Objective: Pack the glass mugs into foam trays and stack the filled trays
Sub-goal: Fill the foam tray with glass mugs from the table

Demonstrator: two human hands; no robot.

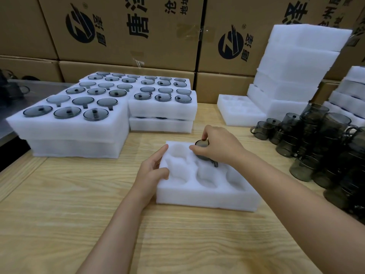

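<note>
Now: seating glass mug point(203, 150), tilted, in foam tray point(207, 198) back-middle pocket.
Right hand point(219, 147): grasping mug at rim.
Left hand point(152, 171): gripping tray's left edge.
Tip: level mug, turn handle into notch, press gently.

We see a light wooden table point(59, 214) in front of a wall of brown boxes point(122, 26).
The table has wavy lines in its wood and fills most of what we see. Behind it the big cardboard boxes sit one on top of another, with dark round signs and letters printed on them. A shiny grey top point(39, 88) lies on the left, beside the table. The light is soft and even.
</note>
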